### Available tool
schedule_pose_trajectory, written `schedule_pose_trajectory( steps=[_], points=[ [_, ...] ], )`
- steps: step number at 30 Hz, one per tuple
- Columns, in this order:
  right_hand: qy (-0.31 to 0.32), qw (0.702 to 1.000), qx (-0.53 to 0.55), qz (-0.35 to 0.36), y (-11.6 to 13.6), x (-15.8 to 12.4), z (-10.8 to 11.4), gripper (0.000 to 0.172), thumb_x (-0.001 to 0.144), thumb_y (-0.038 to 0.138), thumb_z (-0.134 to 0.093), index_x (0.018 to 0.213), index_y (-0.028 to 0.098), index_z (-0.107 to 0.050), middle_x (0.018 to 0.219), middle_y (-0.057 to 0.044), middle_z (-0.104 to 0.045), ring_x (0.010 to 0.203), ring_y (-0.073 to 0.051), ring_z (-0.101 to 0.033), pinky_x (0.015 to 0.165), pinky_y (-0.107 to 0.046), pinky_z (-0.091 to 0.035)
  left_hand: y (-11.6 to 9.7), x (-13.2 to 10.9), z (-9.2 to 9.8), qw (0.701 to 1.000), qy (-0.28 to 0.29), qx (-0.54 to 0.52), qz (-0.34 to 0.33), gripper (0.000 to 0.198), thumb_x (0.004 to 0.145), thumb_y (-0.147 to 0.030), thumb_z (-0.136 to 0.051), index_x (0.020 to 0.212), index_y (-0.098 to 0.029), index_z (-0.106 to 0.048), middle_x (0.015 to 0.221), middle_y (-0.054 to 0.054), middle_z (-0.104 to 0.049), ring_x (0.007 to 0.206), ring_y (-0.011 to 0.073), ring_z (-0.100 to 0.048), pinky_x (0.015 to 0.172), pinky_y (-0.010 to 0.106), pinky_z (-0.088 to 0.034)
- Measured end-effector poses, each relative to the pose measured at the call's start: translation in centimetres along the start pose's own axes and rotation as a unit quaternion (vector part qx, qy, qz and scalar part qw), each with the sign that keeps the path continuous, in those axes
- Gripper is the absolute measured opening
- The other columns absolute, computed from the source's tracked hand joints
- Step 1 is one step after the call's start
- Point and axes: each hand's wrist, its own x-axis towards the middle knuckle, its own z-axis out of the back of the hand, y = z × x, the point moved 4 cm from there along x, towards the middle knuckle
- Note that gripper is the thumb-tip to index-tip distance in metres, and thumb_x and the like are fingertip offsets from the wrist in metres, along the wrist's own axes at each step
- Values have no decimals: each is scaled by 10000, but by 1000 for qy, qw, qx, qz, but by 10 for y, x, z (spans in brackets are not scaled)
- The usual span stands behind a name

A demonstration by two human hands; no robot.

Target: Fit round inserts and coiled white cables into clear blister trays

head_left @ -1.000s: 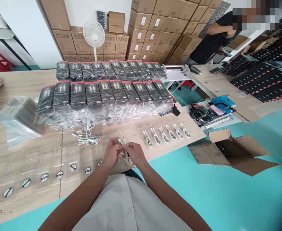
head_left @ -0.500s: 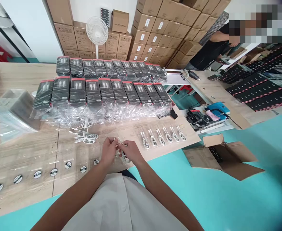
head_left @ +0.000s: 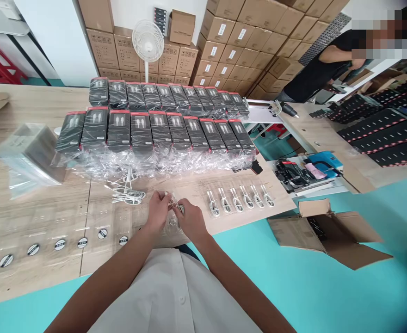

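Near the table's front edge my left hand (head_left: 157,212) pinches the end of a white charging cable (head_left: 181,208). My right hand (head_left: 191,220) is closed on the coiled part of that cable, and its fingers hide much of the coil. Beneath both hands lies a clear plastic tray (head_left: 172,225). To the left is a loose bunch of white cables (head_left: 130,196). On the right, several coiled cables (head_left: 237,201) sit in clear trays in a row. More clear trays with round black-and-white stickers (head_left: 60,244) spread along the left.
Two rows of black-and-red boxes (head_left: 141,132) under plastic wrap stand behind my hands. A stack of clear trays (head_left: 33,148) is at left. An open carton (head_left: 293,233) rests on the floor at right. A person in black (head_left: 314,69) stands at the far right.
The whole view has shifted slightly to the right. My hands stay together over the tray, with the left fingers still at the cable's end and the right hand turned a little.
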Motion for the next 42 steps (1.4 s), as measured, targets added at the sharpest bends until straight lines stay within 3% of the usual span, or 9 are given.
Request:
schedule_pose_trajectory(
  steps=[5,9,13,18,23,28,35,42],
  points=[
    [-92,995,-9,43,3,-2,21,222,928,330,-514,854,219,-691,968,-88,-660,875,-212,-598,679,-288,-376,-7,-3,1,1000,12,14,-25,288,680,-351,-743,802,-192,-534,706,-28,-573,654,116,-573,665,299,-523],
    [-65,994,87,9,-3,2,29,227,917,309,-506,798,217,-676,816,-47,-638,745,-176,-582,665,-281,-396,-16,-10,-3,998,40,-37,-14,335,639,-313,-793,841,-194,-553,753,-26,-603,711,126,-606,759,347,-539],
    [-62,994,88,14,-2,3,32,264,935,322,-451,779,213,-634,804,-45,-633,737,-176,-563,654,-280,-376,-18,-17,-9,992,86,-82,39,423,571,-225,-830,922,-198,-596,865,15,-684,815,159,-653,827,352,-512],
    [-32,998,53,3,3,-1,30,288,937,319,-421,710,222,-569,707,-19,-607,646,-161,-505,589,-272,-307,-15,-19,-12,985,134,-100,40,247,599,-217,-797,793,-179,-649,816,11,-682,804,156,-652,819,306,-491],
    [8,990,136,-30,2,-1,28,245,867,316,-504,649,224,-566,601,8,-564,566,-149,-465,557,-267,-299,-12,-22,-13,987,121,-95,54,253,604,-201,-771,820,-192,-639,774,-1,-682,735,141,-640,704,265,-480],
    [32,963,262,-49,-2,-1,29,242,839,364,-526,718,212,-669,674,-13,-645,609,-159,-518,565,-262,-357,-13,-23,-12,989,113,-82,44,249,613,-202,-747,832,-194,-629,736,-6,-660,712,150,-634,661,267,-479],
    [-31,962,262,-64,-1,-6,32,223,800,367,-580,703,194,-682,651,-27,-666,594,-158,-547,566,-267,-390,-12,-26,-12,989,109,-88,55,272,597,-211,-766,827,-198,-622,767,-11,-660,732,147,-623,702,289,-495],
    [-63,976,203,-50,3,-7,28,258,820,367,-584,627,198,-614,604,-4,-646,551,-135,-535,542,-248,-373,-16,-34,-17,993,52,-72,71,373,525,-278,-859,777,-180,-602,710,-38,-602,633,94,-559,563,209,-395]
  ],
)
